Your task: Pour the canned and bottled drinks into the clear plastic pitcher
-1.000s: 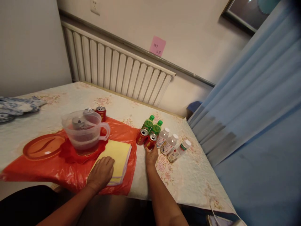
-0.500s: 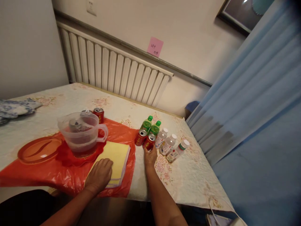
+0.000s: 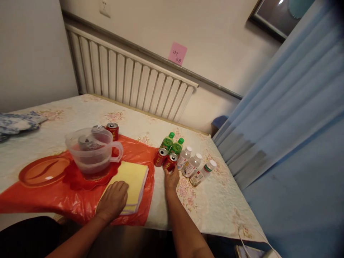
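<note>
The right hand's fingers (image 3: 167,172) are bent around the near, lower side of a red can (image 3: 170,162) to the right of the yellow cloth (image 3: 136,179); the thumb is on the side toward the cloth, but how firmly they close on the can cannot be told. The left hand's fingers (image 3: 124,187) lie close together, slightly bent and pointing across the cloth, with no grip on anything visible. Behind them, the left hand (image 3: 112,199) rests palm down on the cloth's near left part, its wrist just off the edge, the forearm slanting in from the lower left. The right hand (image 3: 172,180) is clear of the cloth on its right, wrist fairly straight, the forearm running back toward the lower right. Farther out, a second can (image 3: 160,158) stands between the held-at can and the cloth's far right corner, with green-capped bottles (image 3: 172,144) beyond and white-capped bottles (image 3: 192,167) farther right of the cloth. Left of the cloth, a clear jug (image 3: 90,152) sits upright; a red plastic sheet (image 3: 53,200) spreads beneath the cloth over the tabletop (image 3: 215,211).
</note>
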The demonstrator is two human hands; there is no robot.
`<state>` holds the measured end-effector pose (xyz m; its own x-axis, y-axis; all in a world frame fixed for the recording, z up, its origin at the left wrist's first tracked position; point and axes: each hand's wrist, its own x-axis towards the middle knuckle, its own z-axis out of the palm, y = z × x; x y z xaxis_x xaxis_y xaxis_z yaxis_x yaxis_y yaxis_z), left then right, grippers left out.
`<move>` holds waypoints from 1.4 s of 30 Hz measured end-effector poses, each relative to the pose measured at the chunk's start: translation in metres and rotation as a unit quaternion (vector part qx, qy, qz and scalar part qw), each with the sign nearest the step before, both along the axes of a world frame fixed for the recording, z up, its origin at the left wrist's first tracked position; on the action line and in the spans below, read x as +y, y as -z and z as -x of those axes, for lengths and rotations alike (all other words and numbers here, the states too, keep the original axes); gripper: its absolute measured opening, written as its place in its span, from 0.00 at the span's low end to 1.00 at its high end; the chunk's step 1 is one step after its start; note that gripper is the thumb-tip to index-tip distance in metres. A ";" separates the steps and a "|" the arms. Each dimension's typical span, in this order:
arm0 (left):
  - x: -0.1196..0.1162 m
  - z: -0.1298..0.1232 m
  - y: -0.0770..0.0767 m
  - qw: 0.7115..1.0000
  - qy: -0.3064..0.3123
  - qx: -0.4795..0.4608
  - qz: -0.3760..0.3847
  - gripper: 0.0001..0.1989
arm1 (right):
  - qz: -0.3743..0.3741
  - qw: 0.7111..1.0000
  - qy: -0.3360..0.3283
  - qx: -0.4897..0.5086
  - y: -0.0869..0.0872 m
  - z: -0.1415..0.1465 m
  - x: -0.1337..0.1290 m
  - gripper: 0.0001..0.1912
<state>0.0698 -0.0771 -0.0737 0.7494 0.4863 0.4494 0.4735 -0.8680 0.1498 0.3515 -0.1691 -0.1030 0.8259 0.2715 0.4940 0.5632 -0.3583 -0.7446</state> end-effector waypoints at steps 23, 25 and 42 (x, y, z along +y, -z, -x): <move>-0.002 0.001 -0.002 1.000 -0.004 0.007 0.003 0.09 | 0.000 1.000 0.003 0.004 0.000 0.002 -0.001 0.25; -0.002 0.001 -0.003 1.000 -0.006 0.012 0.001 0.09 | -0.002 1.000 0.001 0.002 -0.001 0.002 -0.002 0.25; -0.003 0.002 -0.002 1.000 -0.011 0.008 0.004 0.08 | 0.000 1.000 0.003 0.008 0.004 0.000 -0.001 0.25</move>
<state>0.0683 -0.0803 -0.0713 0.7457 0.5061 0.4333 0.4952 -0.8561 0.1479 0.3520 -0.1699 -0.1065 0.8351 0.2672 0.4809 0.5495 -0.3617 -0.7531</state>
